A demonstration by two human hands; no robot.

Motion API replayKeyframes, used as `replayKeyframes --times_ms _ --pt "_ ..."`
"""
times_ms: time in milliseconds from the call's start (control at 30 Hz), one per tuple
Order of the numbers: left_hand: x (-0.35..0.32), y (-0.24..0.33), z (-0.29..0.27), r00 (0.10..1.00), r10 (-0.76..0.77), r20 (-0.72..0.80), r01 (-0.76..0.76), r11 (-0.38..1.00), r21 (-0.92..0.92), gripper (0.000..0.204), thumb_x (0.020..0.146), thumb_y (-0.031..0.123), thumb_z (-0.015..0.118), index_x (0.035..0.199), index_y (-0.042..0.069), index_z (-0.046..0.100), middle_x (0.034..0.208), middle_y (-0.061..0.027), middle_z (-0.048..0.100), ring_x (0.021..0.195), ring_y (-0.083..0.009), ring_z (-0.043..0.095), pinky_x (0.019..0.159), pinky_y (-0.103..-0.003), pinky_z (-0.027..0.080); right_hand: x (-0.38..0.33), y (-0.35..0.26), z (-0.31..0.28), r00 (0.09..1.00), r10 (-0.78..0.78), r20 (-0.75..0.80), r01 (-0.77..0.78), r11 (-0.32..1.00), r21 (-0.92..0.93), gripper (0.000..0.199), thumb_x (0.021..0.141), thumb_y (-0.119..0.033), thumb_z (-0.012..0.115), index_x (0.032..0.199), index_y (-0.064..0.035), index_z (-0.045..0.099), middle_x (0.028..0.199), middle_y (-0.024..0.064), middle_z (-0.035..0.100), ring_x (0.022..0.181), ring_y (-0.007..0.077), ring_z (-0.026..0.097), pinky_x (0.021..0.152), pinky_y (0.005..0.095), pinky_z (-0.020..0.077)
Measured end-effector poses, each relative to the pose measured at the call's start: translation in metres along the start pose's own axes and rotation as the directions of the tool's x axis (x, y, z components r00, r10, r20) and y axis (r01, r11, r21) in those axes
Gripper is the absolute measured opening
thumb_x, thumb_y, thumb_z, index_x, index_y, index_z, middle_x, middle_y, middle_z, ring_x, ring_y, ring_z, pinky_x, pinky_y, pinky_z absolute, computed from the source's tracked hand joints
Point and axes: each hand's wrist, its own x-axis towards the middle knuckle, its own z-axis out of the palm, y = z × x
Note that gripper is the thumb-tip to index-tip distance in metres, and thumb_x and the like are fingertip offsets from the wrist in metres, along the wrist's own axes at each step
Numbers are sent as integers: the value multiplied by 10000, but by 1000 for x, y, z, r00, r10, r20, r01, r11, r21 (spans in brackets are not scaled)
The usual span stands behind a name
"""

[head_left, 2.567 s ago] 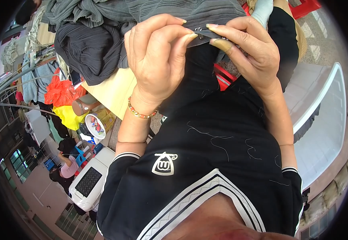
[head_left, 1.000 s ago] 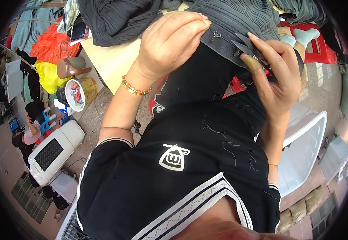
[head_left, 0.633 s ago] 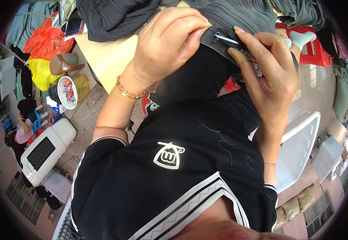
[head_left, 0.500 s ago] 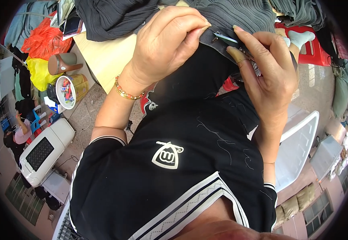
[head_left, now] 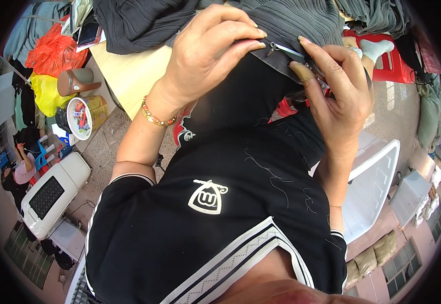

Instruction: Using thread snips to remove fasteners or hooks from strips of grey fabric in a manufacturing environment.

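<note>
My left hand (head_left: pixel 207 55) grips the edge of a dark grey ribbed garment (head_left: pixel 286 23), fingers curled over the fabric just left of a metal zipper (head_left: pixel 281 49). A gold bracelet (head_left: pixel 154 116) sits on that wrist. My right hand (head_left: pixel 339 93) pinches the same garment's zipper edge from the right, thumb and fingers on the dark waistband. The garment hangs off a pale wooden table (head_left: pixel 134 73) above my black shirt.
More dark clothes (head_left: pixel 134 23) are piled on the table. A white plastic chair (head_left: pixel 375 187) stands at my right, a red stool (head_left: pixel 387 50) beyond it. At left: orange and yellow bags (head_left: pixel 53 50), a round tin (head_left: pixel 81 116), a white appliance (head_left: pixel 50 195), a seated person (head_left: pixel 17 172).
The view has swung, so the table and floor clutter shifted. Both hands stay on the garment; the right hand slid back up against the zipper edge close to the left hand.
</note>
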Motion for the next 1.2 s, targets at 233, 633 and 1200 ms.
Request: replayKeyframes --times_ms 233,633,1200 --pt "1 -1 1 999 24 -45 -19 995 101 157 781 62 771 916 65 690 923 -95 669 844 -299 646 721 -393 510 3 -6 0 997 82 2 -82 989 119 382 736 -29 809 1108 -57 725 906 88 606 735 229 621 626 329 501" --pt "18 9 -11 992 58 108 -73 987 140 197 808 28 742 960 32 616 955 -92 645 865 -288 641 766 -381 512 -1 -5 0 996 56 -65 -47 990 132 388 728 -65 797 1103 -47 697 915 78 595 795 258 615 652 374 510" --pt "23 -4 -14 993 82 81 -95 980 173 140 840 19 706 937 21 604 910 -103 651 834 -318 639 732 -393 514 0 4 11 995 41 -95 -26 988 151 333 771 -84 780 1098 -79 718 926 51 608 791 234 641 664 347 512"
